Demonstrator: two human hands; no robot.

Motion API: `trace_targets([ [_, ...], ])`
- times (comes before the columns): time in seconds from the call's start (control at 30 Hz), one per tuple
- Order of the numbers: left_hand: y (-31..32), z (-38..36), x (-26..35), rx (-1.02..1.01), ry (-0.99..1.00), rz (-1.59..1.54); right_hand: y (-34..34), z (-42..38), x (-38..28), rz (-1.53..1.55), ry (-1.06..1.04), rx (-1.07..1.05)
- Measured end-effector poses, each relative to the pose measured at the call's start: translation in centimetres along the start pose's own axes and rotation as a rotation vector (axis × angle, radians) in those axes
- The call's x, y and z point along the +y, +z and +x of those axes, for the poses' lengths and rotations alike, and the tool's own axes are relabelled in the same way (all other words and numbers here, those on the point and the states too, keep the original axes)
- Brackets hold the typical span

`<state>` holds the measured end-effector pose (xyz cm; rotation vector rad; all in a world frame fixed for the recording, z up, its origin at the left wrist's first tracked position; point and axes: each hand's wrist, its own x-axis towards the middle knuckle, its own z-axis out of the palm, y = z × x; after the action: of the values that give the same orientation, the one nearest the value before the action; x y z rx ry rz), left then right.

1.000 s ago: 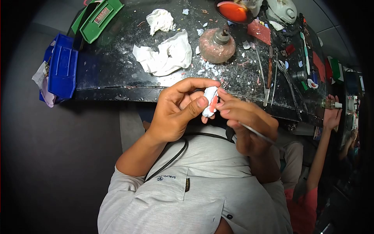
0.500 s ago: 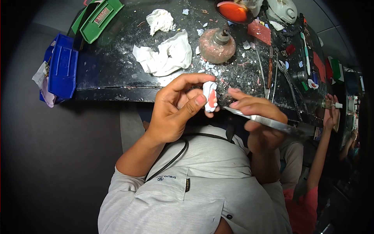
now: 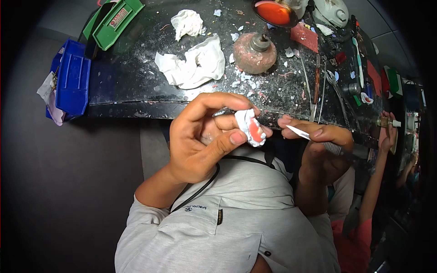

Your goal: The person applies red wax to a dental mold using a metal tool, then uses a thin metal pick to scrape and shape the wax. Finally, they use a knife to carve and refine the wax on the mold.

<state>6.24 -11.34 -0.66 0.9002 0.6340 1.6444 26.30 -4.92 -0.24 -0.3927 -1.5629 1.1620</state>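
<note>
Between the thumb and fingers of my left hand is a small white dental cast with pink wax and tooth shapes on it. My right hand grips a metal carving tool, its pale pointed tip aimed left at the cast. A gap separates the tip from the cast. Both hands are above my lap, by the front edge of the black table.
Behind the hands stand a round burner and crumpled white tissue. A dish of red wax is further back. Blue and green bins are left. Tools lie right, near another person's arm.
My left hand has come slightly nearer my body and turned the cast. My right hand has shifted right, widening the gap between the tool tip and the cast.
</note>
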Motion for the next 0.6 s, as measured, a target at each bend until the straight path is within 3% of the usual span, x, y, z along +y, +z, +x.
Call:
trace_targets([
  [0.1,-0.7,0.0,0.2,-0.033,-0.170,-0.022,1.1,0.3,-0.6,0.004,0.037,-0.023],
  [0.13,-0.4,0.1,0.0,-0.004,-0.166,0.020,0.3,0.8,0.0,-0.092,-0.077,-0.140],
  [0.23,-0.9,0.1,-0.2,-0.032,-0.214,-0.018,0.8,1.3,-0.4,-0.256,-0.117,-0.202],
  [0.57,-1.3,0.3,-0.7,-0.029,-0.226,-0.011,0.3,1.5,-0.3,-0.291,-0.118,-0.305],
  [0.6,-1.3,0.4,-0.8,0.006,-0.202,0.008,0.2,1.6,-0.6,-0.349,-0.065,-0.225],
])
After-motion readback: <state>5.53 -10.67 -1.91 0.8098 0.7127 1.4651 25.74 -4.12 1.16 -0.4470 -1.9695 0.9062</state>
